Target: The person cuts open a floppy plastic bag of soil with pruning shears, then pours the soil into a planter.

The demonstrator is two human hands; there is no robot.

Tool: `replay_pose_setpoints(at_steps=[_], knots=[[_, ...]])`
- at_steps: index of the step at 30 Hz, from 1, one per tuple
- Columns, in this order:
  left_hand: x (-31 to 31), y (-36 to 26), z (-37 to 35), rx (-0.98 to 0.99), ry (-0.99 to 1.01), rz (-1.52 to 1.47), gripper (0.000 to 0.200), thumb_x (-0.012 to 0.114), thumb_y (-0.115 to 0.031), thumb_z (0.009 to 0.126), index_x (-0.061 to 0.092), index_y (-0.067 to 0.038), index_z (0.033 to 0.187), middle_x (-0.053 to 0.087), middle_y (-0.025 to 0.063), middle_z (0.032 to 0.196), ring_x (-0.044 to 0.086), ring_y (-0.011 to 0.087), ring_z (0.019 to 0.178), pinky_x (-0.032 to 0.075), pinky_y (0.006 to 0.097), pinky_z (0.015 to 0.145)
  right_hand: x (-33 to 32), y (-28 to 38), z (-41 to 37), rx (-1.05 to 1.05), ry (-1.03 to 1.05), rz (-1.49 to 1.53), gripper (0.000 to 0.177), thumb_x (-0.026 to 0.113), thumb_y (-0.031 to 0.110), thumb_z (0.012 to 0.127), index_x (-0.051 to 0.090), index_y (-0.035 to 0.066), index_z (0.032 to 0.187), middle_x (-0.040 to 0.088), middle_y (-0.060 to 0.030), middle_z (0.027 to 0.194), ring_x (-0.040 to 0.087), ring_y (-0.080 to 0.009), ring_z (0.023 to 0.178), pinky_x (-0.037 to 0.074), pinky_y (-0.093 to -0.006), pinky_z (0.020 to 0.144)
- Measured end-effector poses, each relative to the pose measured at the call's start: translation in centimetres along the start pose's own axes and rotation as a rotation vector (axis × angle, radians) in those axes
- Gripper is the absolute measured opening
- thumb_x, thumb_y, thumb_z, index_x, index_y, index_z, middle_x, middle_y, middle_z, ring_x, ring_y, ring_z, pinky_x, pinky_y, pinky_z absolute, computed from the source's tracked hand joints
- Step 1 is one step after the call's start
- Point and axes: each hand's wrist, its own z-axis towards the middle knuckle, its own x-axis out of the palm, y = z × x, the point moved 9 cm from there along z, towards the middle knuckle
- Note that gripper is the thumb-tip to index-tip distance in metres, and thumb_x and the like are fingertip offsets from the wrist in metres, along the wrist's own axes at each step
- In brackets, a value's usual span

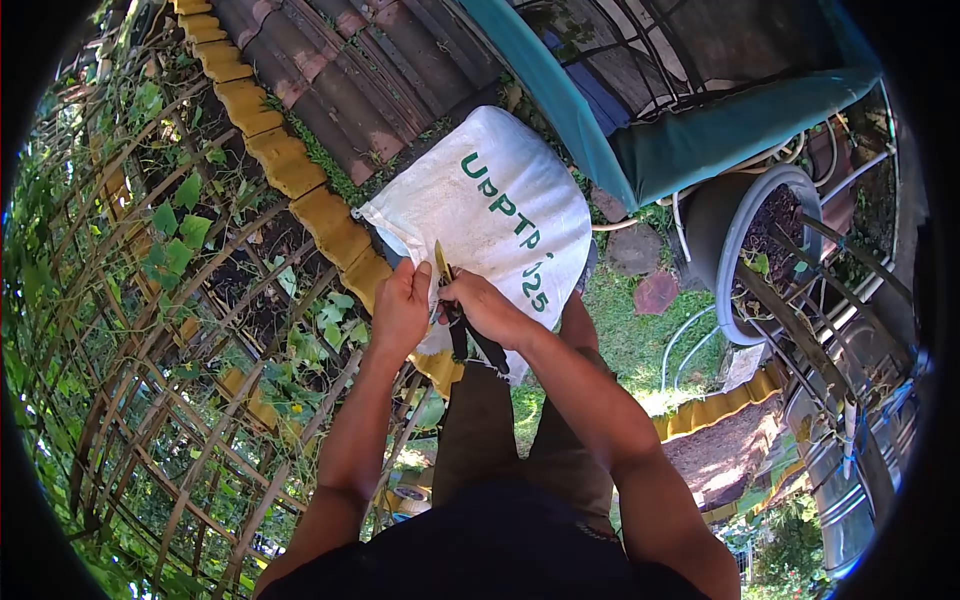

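Observation:
A white woven sack point(500, 190) with green lettering stands in front of me, its open mouth turned toward my left. My left hand point(402, 308) is closed on the edge of the sack, thumb and fingers pinching the fabric. In my right hand point(480, 306) is a pair of pruning shears point(486, 346) with black handles. Their pale gold blade points away from me and lies against the sack's edge, right beside my left fingertips. Part of the shears is hidden behind my right fingers.
Scalloped yellow edging point(285, 165) runs along a bamboo trellis point(190, 440) with climbing plants on the left. Stacked roof tiles point(370, 80) lie beyond the sack. A green-edged tarp structure point(700, 160) and a large grey pot point(735, 250) of soil stand at right.

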Motion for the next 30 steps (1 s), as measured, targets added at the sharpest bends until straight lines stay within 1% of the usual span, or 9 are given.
replay_pose_setpoints(at_steps=[4, 7, 10, 13, 14, 17, 18, 24, 30], knots=[[-0.1, 0.4, 0.1, 0.001, -0.019, -0.014, 0.033, 0.054, -0.023, 0.102, 0.054, 0.004, 0.083, 0.053, 0.0211, 0.061, 0.047, 0.0300, 0.052, 0.040, 0.0436, 0.054, 0.0, 0.1, 0.9, 0.083, 0.043, 0.008, 0.031, 0.050, 0.026, 0.092, 0.055, -0.004, 0.097, 0.060, -0.0112, 0.086, 0.061, -0.0194, 0.076, 0.051, -0.0319, 0.072], [0.0, 0.7, 0.3, -0.015, -0.010, -0.050, 0.032, 0.054, -0.023, 0.102, 0.055, 0.004, 0.084, 0.053, 0.0217, 0.062, 0.046, 0.0296, 0.053, 0.040, 0.0429, 0.055, 0.0, 0.3, 0.9, 0.065, 0.008, 0.014, 0.031, 0.050, 0.027, 0.092, 0.054, -0.003, 0.097, 0.059, -0.0098, 0.082, 0.059, -0.0178, 0.069, 0.050, -0.0315, 0.065], [0.0, 0.4, 0.4, -0.025, 0.051, -0.061, 0.032, 0.054, -0.023, 0.101, 0.055, 0.004, 0.085, 0.052, 0.0211, 0.063, 0.045, 0.0283, 0.055, 0.040, 0.0418, 0.056, 0.1, 0.1, 0.0, 0.130, 0.019, 0.017, 0.030, 0.049, 0.027, 0.093, 0.054, -0.002, 0.097, 0.058, -0.0086, 0.078, 0.057, -0.0158, 0.063, 0.048, -0.0313, 0.060], [0.6, 1.7, 0.6, 0.000, 0.108, -0.060, 0.032, 0.054, -0.023, 0.101, 0.056, 0.004, 0.086, 0.052, 0.0191, 0.063, 0.045, 0.0257, 0.057, 0.041, 0.0410, 0.057, -0.1, -0.3, -1.0, 0.086, -0.045, -0.037, 0.029, 0.049, 0.027, 0.094, 0.054, -0.001, 0.097, 0.056, -0.0075, 0.076, 0.054, -0.0139, 0.058, 0.046, -0.0313, 0.055], [1.0, 2.2, 0.5, 0.011, 0.123, -0.058, 0.032, 0.054, -0.023, 0.101, 0.056, 0.004, 0.086, 0.052, 0.0182, 0.063, 0.045, 0.0247, 0.057, 0.041, 0.0408, 0.058, 0.0, -0.6, -1.3, 0.083, -0.038, -0.008, 0.030, 0.049, 0.027, 0.095, 0.054, -0.002, 0.098, 0.057, -0.0077, 0.078, 0.057, -0.0156, 0.063, 0.048, -0.0304, 0.061], [0.1, 1.9, 0.2, -0.009, 0.058, -0.164, 0.032, 0.054, -0.023, 0.101, 0.056, 0.004, 0.086, 0.052, 0.0166, 0.063, 0.044, 0.0222, 0.058, 0.041, 0.0398, 0.058, 0.5, -2.3, -1.5, 0.075, -0.045, 0.160, 0.031, 0.050, 0.027, 0.096, 0.054, -0.003, 0.099, 0.059, -0.0083, 0.081, 0.060, -0.0175, 0.071, 0.051, -0.0297, 0.070], [-0.1, 1.7, 0.3, -0.011, 0.056, -0.161, 0.031, 0.054, -0.023, 0.101, 0.056, 0.004, 0.086, 0.052, 0.0163, 0.063, 0.044, 0.0213, 0.058, 0.041, 0.0392, 0.058, 0.7, -2.2, -1.4, 0.090, 0.011, 0.159, 0.032, 0.050, 0.027, 0.096, 0.054, -0.004, 0.100, 0.060, -0.0095, 0.086, 0.062, -0.0189, 0.079, 0.052, -0.0301, 0.077], [0.1, 2.9, -0.5, -0.053, 0.085, -0.177, 0.030, 0.054, -0.021, 0.101, 0.057, 0.004, 0.087, 0.052, 0.0121, 0.063, 0.045, 0.0151, 0.061, 0.041, 0.0356, 0.059, 1.2, -1.5, -0.9, 0.130, 0.038, 0.094, 0.030, 0.050, 0.026, 0.095, 0.055, -0.003, 0.097, 0.059, -0.0097, 0.087, 0.061, -0.0181, 0.079, 0.052, -0.0312, 0.075], [0.4, 3.0, -0.5, -0.086, 0.101, -0.306, 0.029, 0.054, -0.021, 0.102, 0.058, 0.004, 0.087, 0.051, 0.0070, 0.064, 0.045, 0.0111, 0.065, 0.041, 0.0339, 0.059, 1.1, 0.1, 0.0, 0.118, 0.044, -0.001, 0.028, 0.049, 0.025, 0.094, 0.055, -0.002, 0.095, 0.058, -0.0082, 0.083, 0.059, -0.0163, 0.070, 0.051, -0.0302, 0.066]])
